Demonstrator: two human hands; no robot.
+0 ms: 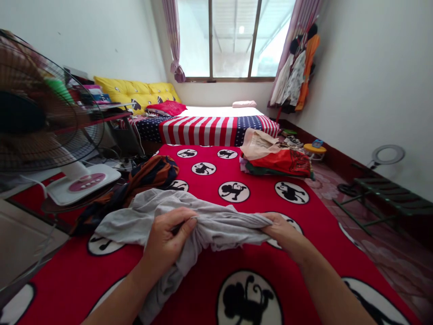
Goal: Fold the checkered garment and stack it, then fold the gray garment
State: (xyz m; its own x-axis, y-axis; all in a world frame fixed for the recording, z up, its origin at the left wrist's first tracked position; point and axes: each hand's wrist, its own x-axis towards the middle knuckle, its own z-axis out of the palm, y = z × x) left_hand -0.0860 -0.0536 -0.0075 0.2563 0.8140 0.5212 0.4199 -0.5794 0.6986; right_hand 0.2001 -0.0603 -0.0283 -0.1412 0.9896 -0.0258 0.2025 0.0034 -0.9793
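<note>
A crumpled light grey garment [216,225], its kind unclear, is stretched between my hands over a red blanket [199,289] with black monkeys in white circles. My left hand [171,237] pinches the cloth between thumb and fingers near its middle. At the garment's right end, my right hand [279,232] grips a bunched edge; its fingertips are partly hidden by the cloth. Loose grey fabric trails to the left and hangs below my left hand. Just beyond it lies a heap of orange and navy striped cloth [152,174].
A pile of folded clothes [280,158] sits at the blanket's far right. On the left stands an electric fan [81,180]. A flag-patterned bed [203,128] is under the window. To the right are a dark green folding bench [389,194] and a ring light [389,154].
</note>
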